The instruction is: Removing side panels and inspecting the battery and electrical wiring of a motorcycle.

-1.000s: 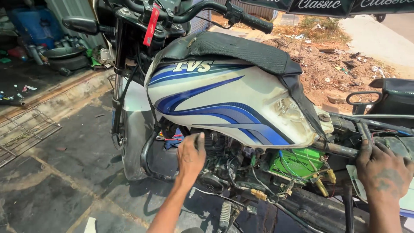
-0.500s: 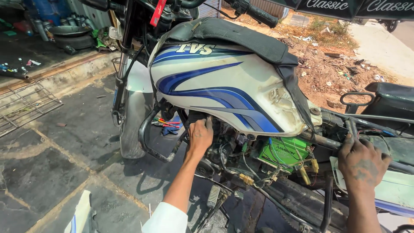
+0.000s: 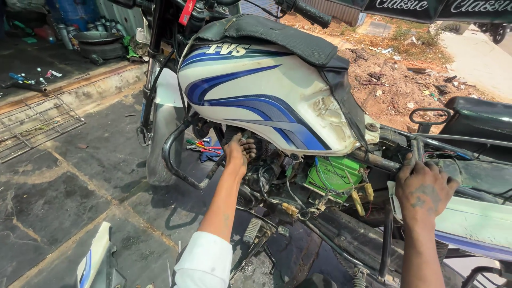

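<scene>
Head view: left hand (image 3: pixel 241 152) reaches open-fingered under the fuel tank (image 3: pixel 261 96); right hand (image 3: pixel 424 186) grips the frame tube (image 3: pixel 381 161).

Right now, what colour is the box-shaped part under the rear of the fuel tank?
Bright green, seen best in the head view: the battery box below the white-and-blue fuel tank.

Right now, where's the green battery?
Head view, centre-right: the green battery sits in the frame under the fuel tank's rear end, between left hand and right hand.
</scene>
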